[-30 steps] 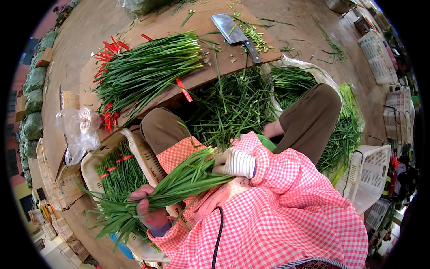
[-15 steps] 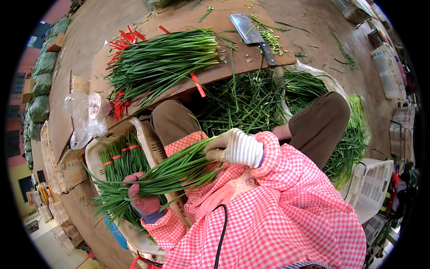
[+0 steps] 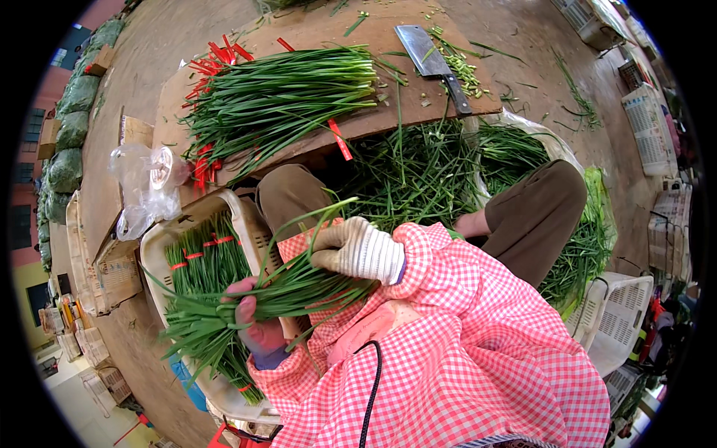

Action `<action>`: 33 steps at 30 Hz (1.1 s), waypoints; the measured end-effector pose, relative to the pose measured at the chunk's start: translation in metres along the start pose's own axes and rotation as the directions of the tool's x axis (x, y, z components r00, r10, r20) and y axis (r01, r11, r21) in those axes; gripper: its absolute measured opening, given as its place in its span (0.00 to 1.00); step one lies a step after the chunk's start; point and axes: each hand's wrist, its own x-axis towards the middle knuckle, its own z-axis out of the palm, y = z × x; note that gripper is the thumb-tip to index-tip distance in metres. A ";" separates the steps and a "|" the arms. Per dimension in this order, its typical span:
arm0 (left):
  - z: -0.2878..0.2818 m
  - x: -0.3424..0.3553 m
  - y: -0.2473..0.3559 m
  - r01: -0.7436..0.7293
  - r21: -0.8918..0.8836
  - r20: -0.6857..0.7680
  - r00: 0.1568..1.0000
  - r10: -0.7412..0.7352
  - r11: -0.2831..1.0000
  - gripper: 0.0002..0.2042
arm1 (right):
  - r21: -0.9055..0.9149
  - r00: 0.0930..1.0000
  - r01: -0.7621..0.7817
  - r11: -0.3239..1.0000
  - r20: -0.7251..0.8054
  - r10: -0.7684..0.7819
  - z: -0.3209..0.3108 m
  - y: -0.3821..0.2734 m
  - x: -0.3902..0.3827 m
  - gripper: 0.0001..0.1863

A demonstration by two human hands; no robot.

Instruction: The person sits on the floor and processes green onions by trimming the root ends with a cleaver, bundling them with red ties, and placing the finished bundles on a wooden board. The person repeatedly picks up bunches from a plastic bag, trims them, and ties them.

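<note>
A loose bunch of garlic chives [image 3: 299,287] lies across my lap, its leafy ends fanning out at the left. My left hand [image 3: 258,322], in a pinkish-purple glove, is wrapped round the leafy part. On the bunch's right part rests my right hand [image 3: 355,250], in a white knitted glove, its fingers closed on some stalks. One thin strand of these stalks bends up past its knuckles. Under the leafy ends stands a white plastic crate [image 3: 250,213] with tied chive bundles [image 3: 205,272] in it, bound with red bands.
Ahead, a low wooden board [image 3: 168,123] bears a large pile of chives [image 3: 291,93], red ties [image 3: 216,56], a cleaver [image 3: 426,56] and cut ends. Loose leaves [image 3: 411,172] heap below it. A plastic bag [image 3: 138,190] sits left; another white crate [image 3: 616,310] stands right.
My right hand has moved left and slightly down along the bunch, closer to my left hand. A few stalks now stick up above it. My left hand has shifted slightly right, still holding the chives.
</note>
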 end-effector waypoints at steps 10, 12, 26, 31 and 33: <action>-0.029 0.026 -0.007 -0.039 -0.156 -0.093 0.995 0.025 0.987 0.14 | 0.079 0.753 0.043 0.996 -0.658 0.020 -0.124 -0.070 -0.024 0.09; -0.042 0.031 -0.006 0.002 -0.211 -0.098 0.995 -0.023 0.978 0.14 | -0.010 0.785 -0.157 0.988 -0.608 0.118 -0.146 -0.037 -0.039 0.08; -0.079 0.048 -0.019 0.118 -0.404 -0.044 0.988 -0.148 0.907 0.14 | -0.002 0.879 -0.471 0.882 0.077 0.470 -0.047 0.048 -0.013 0.18; -0.081 0.045 -0.018 0.110 -0.375 -0.097 0.983 -0.157 0.920 0.14 | -0.043 0.974 -0.226 0.973 0.023 0.227 -0.034 0.060 -0.015 0.16; -0.084 0.046 -0.022 0.102 -0.372 -0.094 0.985 -0.147 0.922 0.14 | -0.048 0.976 -0.216 0.975 -0.020 0.215 -0.032 0.063 -0.015 0.15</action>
